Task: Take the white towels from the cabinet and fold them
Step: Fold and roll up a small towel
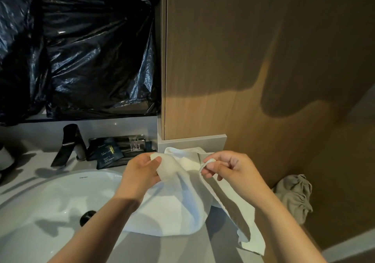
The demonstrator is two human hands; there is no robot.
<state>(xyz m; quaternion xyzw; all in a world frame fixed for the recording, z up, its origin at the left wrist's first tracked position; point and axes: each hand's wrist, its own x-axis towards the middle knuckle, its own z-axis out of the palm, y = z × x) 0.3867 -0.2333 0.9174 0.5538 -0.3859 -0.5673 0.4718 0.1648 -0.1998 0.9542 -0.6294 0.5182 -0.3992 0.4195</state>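
Observation:
A white towel [174,206] hangs between my hands above the right end of the grey counter [142,248]. My left hand [142,171] grips one upper corner, thumb on top of the cloth. My right hand [229,169] pinches the other upper edge between thumb and fingers. A narrow strip of the towel trails down to the lower right, past the counter's edge. Another fold of white towel [182,153] lies on the counter behind my hands, against the wooden cabinet [243,69].
A white sink basin [50,201] with a black drain plug [87,218] fills the lower left. Behind it stand a black faucet [69,145] and dark amenity packets [115,151]. Black plastic sheeting [81,45] covers the mirror. A grey cloth bag [294,195] hangs at the right.

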